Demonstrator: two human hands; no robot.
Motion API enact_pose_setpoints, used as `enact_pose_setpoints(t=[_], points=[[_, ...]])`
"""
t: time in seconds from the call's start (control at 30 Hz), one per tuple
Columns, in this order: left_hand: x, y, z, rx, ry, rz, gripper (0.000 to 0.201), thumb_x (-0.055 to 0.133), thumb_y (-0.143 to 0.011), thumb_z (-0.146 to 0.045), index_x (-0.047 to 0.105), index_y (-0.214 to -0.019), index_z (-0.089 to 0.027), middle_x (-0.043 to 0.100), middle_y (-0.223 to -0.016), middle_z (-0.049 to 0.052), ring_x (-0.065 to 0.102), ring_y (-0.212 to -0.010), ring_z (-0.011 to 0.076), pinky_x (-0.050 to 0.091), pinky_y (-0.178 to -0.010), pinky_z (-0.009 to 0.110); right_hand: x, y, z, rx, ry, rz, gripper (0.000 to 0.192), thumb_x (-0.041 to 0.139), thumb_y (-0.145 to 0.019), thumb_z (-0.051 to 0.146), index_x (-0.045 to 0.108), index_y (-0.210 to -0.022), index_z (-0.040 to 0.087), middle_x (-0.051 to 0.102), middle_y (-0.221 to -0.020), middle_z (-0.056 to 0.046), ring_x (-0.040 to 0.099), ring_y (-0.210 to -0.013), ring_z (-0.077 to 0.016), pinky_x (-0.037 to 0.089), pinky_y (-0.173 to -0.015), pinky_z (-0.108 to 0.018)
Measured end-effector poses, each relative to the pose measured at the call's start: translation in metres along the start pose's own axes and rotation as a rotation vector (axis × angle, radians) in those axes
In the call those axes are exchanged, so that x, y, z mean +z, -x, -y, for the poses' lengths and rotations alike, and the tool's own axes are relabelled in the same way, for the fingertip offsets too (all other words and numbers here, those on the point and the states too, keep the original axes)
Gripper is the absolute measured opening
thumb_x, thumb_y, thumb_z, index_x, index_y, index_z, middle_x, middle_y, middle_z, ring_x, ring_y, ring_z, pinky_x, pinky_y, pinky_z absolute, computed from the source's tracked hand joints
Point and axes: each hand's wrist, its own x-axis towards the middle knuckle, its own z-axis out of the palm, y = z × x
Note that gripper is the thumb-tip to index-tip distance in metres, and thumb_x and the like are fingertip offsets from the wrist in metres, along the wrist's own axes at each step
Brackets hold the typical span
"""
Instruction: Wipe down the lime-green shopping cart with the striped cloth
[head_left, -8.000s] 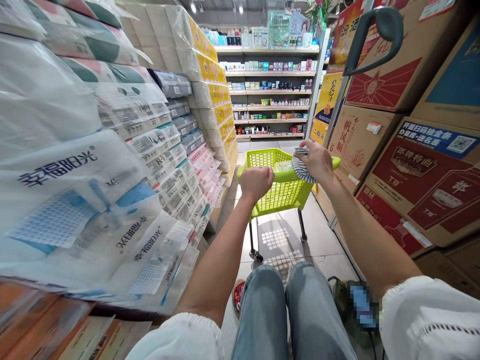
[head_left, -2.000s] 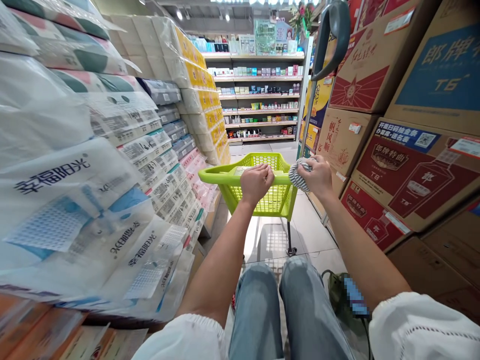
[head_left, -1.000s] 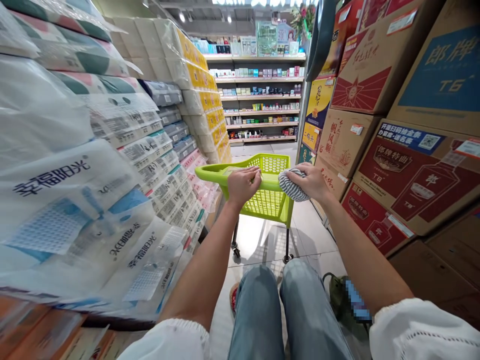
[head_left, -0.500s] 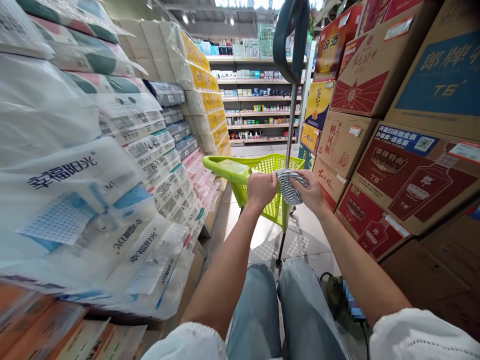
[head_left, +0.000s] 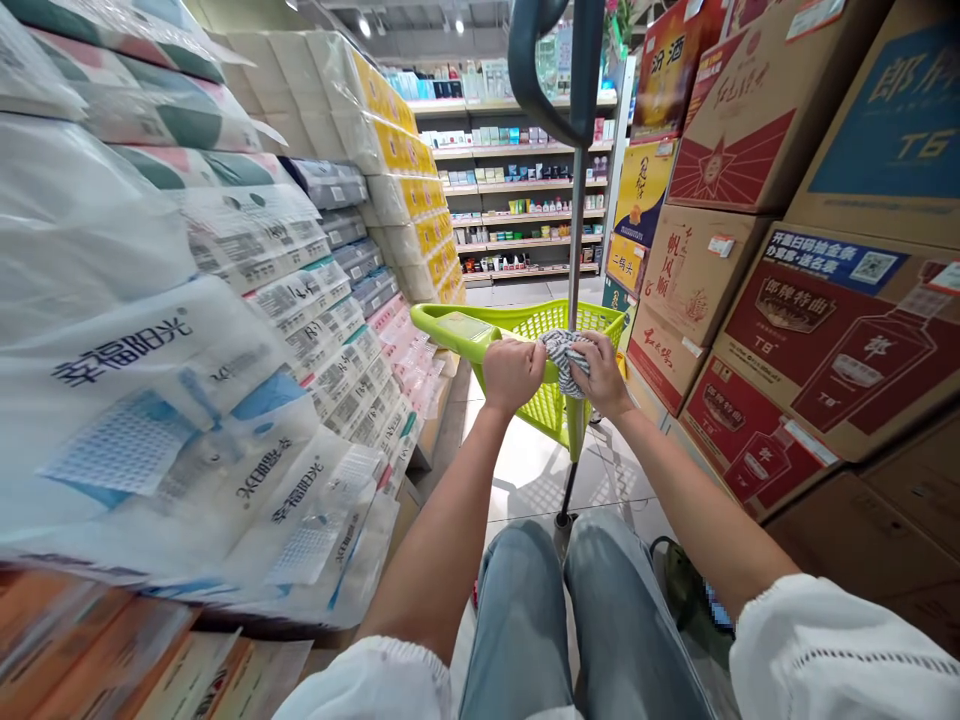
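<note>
The left hand (head_left: 513, 372) is closed in a fist over the near rim of a lime-green shopping basket (head_left: 480, 335), knuckles facing the camera. The right hand (head_left: 600, 372) sits just beside it, to its right, fingers curled around a striped cloth (head_left: 562, 355) that is pressed against the same rim. The cloth is bunched, grey-and-white striped, and lies between the two hands, touching the right one; whether it touches the left cannot be told.

The basket stands on thin dark legs (head_left: 568, 490) on a pale tiled floor (head_left: 525, 470), directly ahead of both hands. A grey metal pole (head_left: 574, 230) rises from the basket just above the right hand and ends in a dark curved handle (head_left: 540, 70) high over both hands.

To the left of the left hand, wrapped packs of tissue paper (head_left: 150, 370) are stacked in a tall wall. To the right of the right hand, stacked cardboard cartons (head_left: 810, 330) printed in red and blue line the aisle. Beyond the basket, well apart from the hands, store shelves (head_left: 517, 190) carry small goods. Below the hands, the person's knees in blue jeans (head_left: 570, 620) and white sleeves (head_left: 825, 650) are in view
</note>
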Motion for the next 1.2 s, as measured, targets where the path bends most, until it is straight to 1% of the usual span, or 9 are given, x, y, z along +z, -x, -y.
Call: enact_pose_setpoints(t=[0.1,0.17,0.27,0.33,0.43,0.6,0.83,1.07,1.2], points=[[0.001,-0.001,-0.001,-0.004,-0.015,0.006,0.047,0.032,-0.094,-0.032,0.058,-0.057,-0.017,0.065,-0.064,0.006,0.058,-0.065,0.0168,0.036,-0.071,0.030,0.000,0.005,0.011,0.048,0.001,-0.089,0.023,0.052,-0.086,0.035,0.057,-0.106,0.024,0.038,-0.125,-0.010,0.040,-0.123,-0.0247,0.038,-0.105,-0.045],[0.002,-0.001,-0.001,-0.012,-0.026,0.009,0.045,0.033,-0.093,-0.031,0.058,-0.058,-0.017,0.066,-0.066,0.006,0.058,-0.066,0.0172,0.035,-0.070,0.030,0.001,0.004,0.028,0.089,-0.039,-0.138,0.023,0.050,-0.087,0.035,0.056,-0.106,0.024,0.041,-0.121,-0.010,0.043,-0.119,-0.0235,0.040,-0.103,-0.044],[0.006,0.000,0.001,-0.003,-0.051,0.033,0.034,0.039,-0.087,-0.027,0.060,-0.062,-0.017,0.067,-0.070,0.007,0.058,-0.068,0.0187,0.034,-0.070,0.031,0.004,-0.001,0.055,0.086,-0.111,-0.145,0.026,0.048,-0.089,0.034,0.053,-0.113,0.025,0.049,-0.115,-0.008,0.047,-0.115,-0.0216,0.040,-0.103,-0.042],[0.007,0.001,0.003,0.001,-0.067,0.050,0.027,0.043,-0.083,-0.026,0.060,-0.064,-0.017,0.067,-0.071,0.008,0.058,-0.069,0.0195,0.034,-0.069,0.031,0.008,-0.004,0.062,0.052,-0.110,-0.130,0.031,0.047,-0.089,0.033,0.050,-0.119,0.026,0.051,-0.117,-0.007,0.046,-0.116,-0.0220,0.038,-0.104,-0.043],[0.007,0.001,0.007,-0.004,-0.055,0.046,0.028,0.044,-0.083,-0.026,0.059,-0.061,-0.017,0.065,-0.069,0.007,0.056,-0.067,0.0186,0.033,-0.068,0.031,0.012,-0.005,0.048,0.003,-0.065,-0.086,0.034,0.047,-0.089,0.034,0.051,-0.122,0.026,0.051,-0.119,-0.008,0.045,-0.117,-0.0235,0.037,-0.104,-0.044],[0.006,0.000,0.008,-0.029,-0.002,0.003,0.044,0.035,-0.092,-0.031,0.056,-0.056,-0.017,0.062,-0.061,0.005,0.053,-0.062,0.0150,0.032,-0.068,0.029,0.010,-0.002,0.014,0.002,-0.029,-0.040,0.031,0.047,-0.088,0.033,0.054,-0.116,0.023,0.050,-0.118,-0.009,0.045,-0.117,-0.0247,0.038,-0.102,-0.045],[0.009,0.000,0.011,-0.001,-0.021,0.008,0.033,0.043,-0.085,-0.026,0.056,-0.056,-0.017,0.063,-0.062,0.005,0.053,-0.062,0.0167,0.031,-0.065,0.030,0.012,-0.002,0.046,0.030,-0.118,-0.105,0.027,0.048,-0.089,0.031,0.052,-0.115,0.025,0.051,-0.115,-0.008,0.047,-0.116,-0.0216,0.039,-0.103,-0.041],[0.003,0.001,0.017,-0.014,0.059,-0.029,0.046,0.038,-0.091,-0.034,0.051,-0.049,-0.018,0.059,-0.056,0.004,0.053,-0.059,0.0152,0.032,-0.063,0.029,0.005,0.008,0.008,-0.010,-0.011,0.024,0.032,0.052,-0.086,0.034,0.053,-0.116,0.025,0.048,-0.122,-0.009,0.043,-0.121,-0.0253,0.038,-0.104,-0.047],[-0.002,0.002,0.026,0.000,0.105,-0.018,0.048,0.039,-0.090,-0.036,0.047,-0.046,-0.019,0.054,-0.051,0.003,0.050,-0.055,0.0142,0.031,-0.060,0.028,-0.002,0.009,0.016,-0.030,-0.027,0.060,0.031,0.053,-0.086,0.034,0.055,-0.116,0.027,0.050,-0.122,-0.008,0.045,-0.120,-0.0247,0.038,-0.104,-0.046]])
